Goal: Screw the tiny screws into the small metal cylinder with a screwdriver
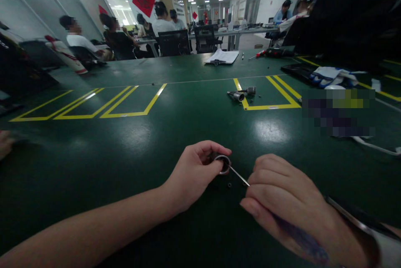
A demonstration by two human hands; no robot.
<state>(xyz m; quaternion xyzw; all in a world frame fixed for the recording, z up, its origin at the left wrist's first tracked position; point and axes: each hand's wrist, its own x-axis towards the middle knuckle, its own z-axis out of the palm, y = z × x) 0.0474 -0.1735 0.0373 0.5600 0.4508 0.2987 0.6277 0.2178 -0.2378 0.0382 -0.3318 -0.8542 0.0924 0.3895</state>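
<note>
Near the front of the green table (175, 134), my left hand (196, 172) is closed around a small round metal part (223, 158) with its ring-shaped opening showing. My right hand (278, 193) grips a screwdriver (239, 175); its thin shaft points left and its tip meets the edge of the ring. The purplish handle lies mostly hidden under my palm. A tiny dark nut-like piece (229, 185) rests on the table between my hands.
Two metal cylindrical parts (238, 96) lie by a yellow taped outline (272, 107). Farther back are a clipboard with papers (222, 56) and a red screwdriver (257, 54). Gloves (333, 76) lie at right. Another person's hand (4, 142) shows at the left edge.
</note>
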